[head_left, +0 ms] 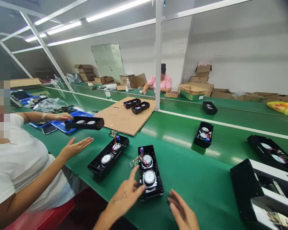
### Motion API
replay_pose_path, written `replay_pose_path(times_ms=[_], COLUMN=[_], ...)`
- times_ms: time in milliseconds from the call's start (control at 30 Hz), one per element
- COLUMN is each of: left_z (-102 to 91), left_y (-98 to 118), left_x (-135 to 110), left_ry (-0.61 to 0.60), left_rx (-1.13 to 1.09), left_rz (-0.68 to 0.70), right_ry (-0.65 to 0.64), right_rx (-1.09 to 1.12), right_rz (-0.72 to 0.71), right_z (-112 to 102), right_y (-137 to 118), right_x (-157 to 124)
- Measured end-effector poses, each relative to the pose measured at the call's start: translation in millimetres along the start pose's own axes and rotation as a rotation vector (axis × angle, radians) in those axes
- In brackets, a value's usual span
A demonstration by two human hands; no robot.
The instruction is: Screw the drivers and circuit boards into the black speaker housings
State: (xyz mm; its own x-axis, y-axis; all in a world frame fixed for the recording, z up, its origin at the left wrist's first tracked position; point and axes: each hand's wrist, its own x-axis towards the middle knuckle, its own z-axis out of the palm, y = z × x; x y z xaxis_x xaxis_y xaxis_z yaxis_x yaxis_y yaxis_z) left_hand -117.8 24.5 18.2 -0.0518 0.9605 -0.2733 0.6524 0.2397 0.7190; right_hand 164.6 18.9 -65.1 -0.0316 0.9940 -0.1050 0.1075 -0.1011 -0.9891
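A black speaker housing (156,188) with two round silver drivers lies on the green bench in front of me. A small circuit board (135,161) with red wires and a blue capacitor hangs over its upper left edge. My left hand (124,196) is at the housing's left side, index finger stretched up toward the board and thumb near the lower driver; whether it touches is unclear. My right hand (182,210) hovers just right of the housing, fingers loosely bent and nothing visible in them. A second speaker housing (109,156) sits slanted to the left.
A co-worker on the left holds another speaker housing (86,123) above blue trays (62,126). Cardboard (124,119) carries two more housings. A housing (204,135) stands beyond mine. A black-and-white case (244,188) is at right. A white post (158,64) rises behind the bench.
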Motion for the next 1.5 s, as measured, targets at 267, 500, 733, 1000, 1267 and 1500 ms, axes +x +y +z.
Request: replay_pose_path(times_ms=[267, 500, 733, 1000, 1267, 1500], left_z=[11.6, -3.3, 89.7, 108.5, 100.7, 82.4], left_y=[25.1, 29.3, 100.3, 116.1, 133.1, 98.6], left_x=[-28.7, -24.2, -18.0, 10.1, 8.4, 15.4], left_ry=[-0.276, -0.267, -0.203, -0.112, -0.378, -0.142], left_rx=[-0.121, -0.191, 0.345, -0.131, -0.313, -0.202], left_rz=[0.036, 0.509, 1.134, 0.638, 0.517, 0.634], right_ry=[-0.173, -0.435, 0.047, 0.532, 0.204, -0.059], right_rx=[-0.387, -0.530, -0.478, -0.180, -0.137, -0.368], right_rz=[-0.101, -0.087, -0.018, 0.064, -0.134, -0.352], right_z=[-3.8, -123.6, -188.9, -155.7, -86.8, -102.6], right_y=[-64.7, -87.6, -77.9, -49.1, -92.6, -95.3], right_x=[78.9, 65.8, -3.1, -100.5, -46.8, -24.2])
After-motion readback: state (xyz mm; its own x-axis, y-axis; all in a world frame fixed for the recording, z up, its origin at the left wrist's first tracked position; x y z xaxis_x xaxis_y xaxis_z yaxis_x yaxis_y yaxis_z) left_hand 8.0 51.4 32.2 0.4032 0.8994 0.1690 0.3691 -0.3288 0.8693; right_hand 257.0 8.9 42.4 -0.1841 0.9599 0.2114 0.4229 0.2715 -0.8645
